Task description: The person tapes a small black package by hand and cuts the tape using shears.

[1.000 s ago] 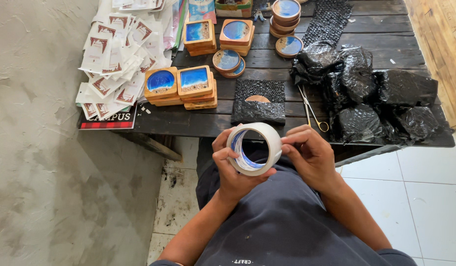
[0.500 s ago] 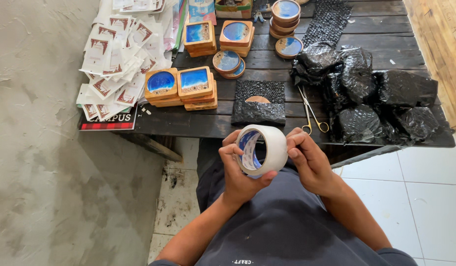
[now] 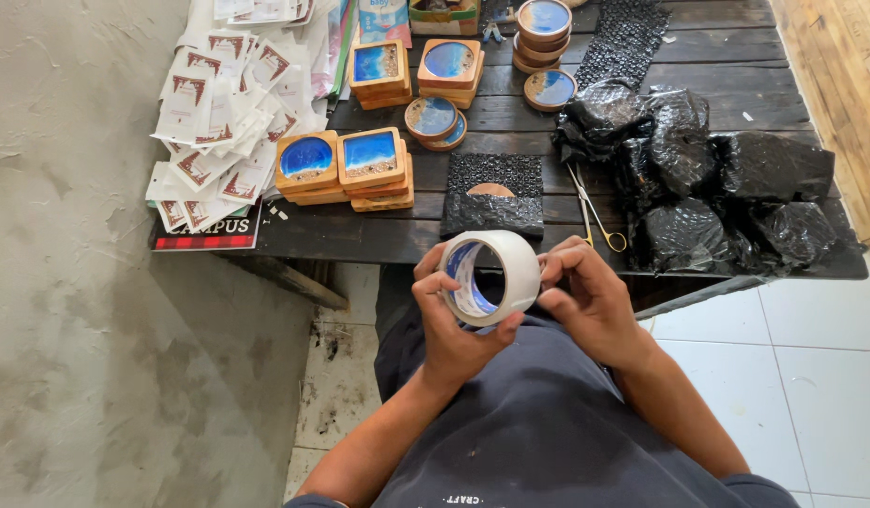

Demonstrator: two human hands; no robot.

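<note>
You've got a glossy clear-plastic tape roll (image 3: 490, 277), dark matt wooden plank table (image 3: 736, 47), shiny crinkled black plastic-wrapped bundles (image 3: 727, 188), wooden coasters with glossy blue resin tops (image 3: 346, 165), thin metal scissors (image 3: 593, 214)

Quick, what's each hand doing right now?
Left hand: closed around the roll of clear tape, gripping it from below.
Right hand: fingers curled against the roll's outer side, touching it; a full grip cannot be told.
</note>
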